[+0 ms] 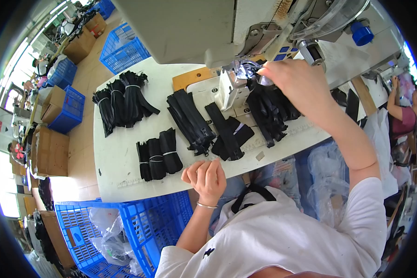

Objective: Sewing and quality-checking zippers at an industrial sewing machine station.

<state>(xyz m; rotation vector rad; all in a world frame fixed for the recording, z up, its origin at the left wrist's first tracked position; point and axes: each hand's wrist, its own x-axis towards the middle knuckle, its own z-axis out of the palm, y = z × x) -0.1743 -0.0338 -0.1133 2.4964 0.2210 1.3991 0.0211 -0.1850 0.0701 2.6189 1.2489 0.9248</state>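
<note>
Head view. Person seated at a white work table (120, 153) with an industrial sewing machine (204, 28) at its far side.

Right hand (294, 81) is raised to the machine's needle area, fingers pinched on a small piece right at the presser foot (243, 69); what the fingertips grip is too small to tell, but it lies against the black strips (268, 111) heaped under the machine head. The heap sits directly beneath the hand, likely so that each piece can be fed without reaching.

Left hand (206, 178) rests at the near table edge, fingers curled into a loose fist, holding nothing visible; a thin bracelet on the wrist. Nearest to it: three banded bundles of short black strips (158, 155), just beyond the knuckles.

Loose long black strips (190, 120) lie mid-table, fanned out unbanded. Tied bundles of longer strips (123, 99) lie at the far left, well apart from the machine, sorted by length as it seems.

Blue plastic crate (139, 222) with clear plastic bags stands below the table edge at the person's left, within arm's drop. Another blue crate (123, 46) beyond the table. A second person (403, 111) works at far right.
</note>
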